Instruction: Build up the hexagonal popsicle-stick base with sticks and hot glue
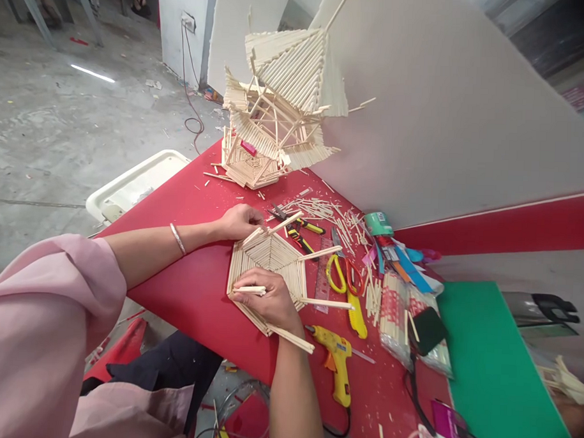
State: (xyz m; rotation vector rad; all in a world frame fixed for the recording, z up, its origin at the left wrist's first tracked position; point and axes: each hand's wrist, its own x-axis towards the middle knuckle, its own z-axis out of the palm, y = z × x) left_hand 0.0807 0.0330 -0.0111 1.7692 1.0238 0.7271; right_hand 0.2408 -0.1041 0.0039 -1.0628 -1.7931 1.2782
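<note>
A hexagonal base of wooden sticks (297,273) lies on the red table, with stick posts standing at several of its corners. My right hand (272,301) is over its near left part, thumb and fingers closed around a short wooden stick post (248,290) at the left corner. At the far left corner my left hand (241,222) rests with curled fingers, close to another post (253,235); whatever its fingertips hold is hidden. A yellow glue gun (337,361) lies right of my right forearm. Pliers (301,235) lie just beyond the base.
A tiered stick pagoda model (292,72) stands at the far table corner. Rightward lie scissors (336,275), a yellow cutter (358,317), a clear ruler (322,277), loose sticks (316,209), packed sticks (393,305) and a green board (483,353). A white stool (130,181) stands left.
</note>
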